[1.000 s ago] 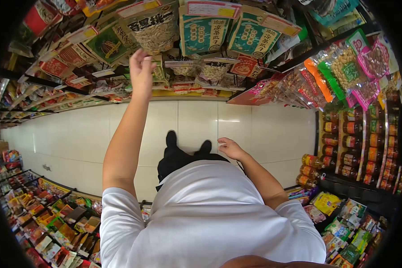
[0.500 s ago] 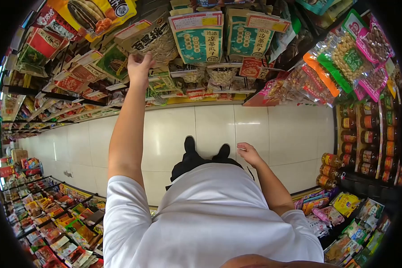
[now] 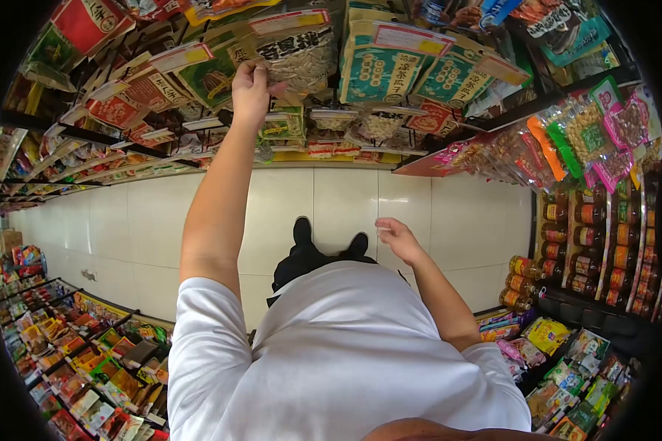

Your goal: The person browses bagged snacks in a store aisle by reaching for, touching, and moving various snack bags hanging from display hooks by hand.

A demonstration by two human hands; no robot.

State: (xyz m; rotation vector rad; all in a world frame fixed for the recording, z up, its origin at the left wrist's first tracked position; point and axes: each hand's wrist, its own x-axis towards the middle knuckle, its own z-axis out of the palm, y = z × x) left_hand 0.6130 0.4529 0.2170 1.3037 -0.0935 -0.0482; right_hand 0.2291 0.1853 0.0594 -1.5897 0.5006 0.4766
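My left hand (image 3: 251, 94) is raised to the shelf front, fingers curled at the lower left edge of a clear bag of sunflower seeds (image 3: 305, 67) with black lettering. The thumb sticks out across the bag's lower part; the fingertips' contact is partly hidden. Left of that hand hangs a dark green seed packet (image 3: 207, 79). To the right are teal seed packets (image 3: 375, 73) behind a price tag (image 3: 412, 38). My right hand (image 3: 397, 235) hangs low over the floor beside my body, fingers loosely bent and partly apart, touching no shelf.
Lower shelves (image 3: 66, 132) carry more packets. Bags of nuts (image 3: 577, 140) hang at the right, above rows of jars (image 3: 588, 235). Behind me are snack racks on the left (image 3: 88, 353) and right (image 3: 566, 367). Pale tiles (image 3: 346, 191) cover the aisle floor.
The view has shifted, so the hanging packets appear farther right. My left hand is slightly higher and still at the seed bag's edge. My right hand remains low at my side.
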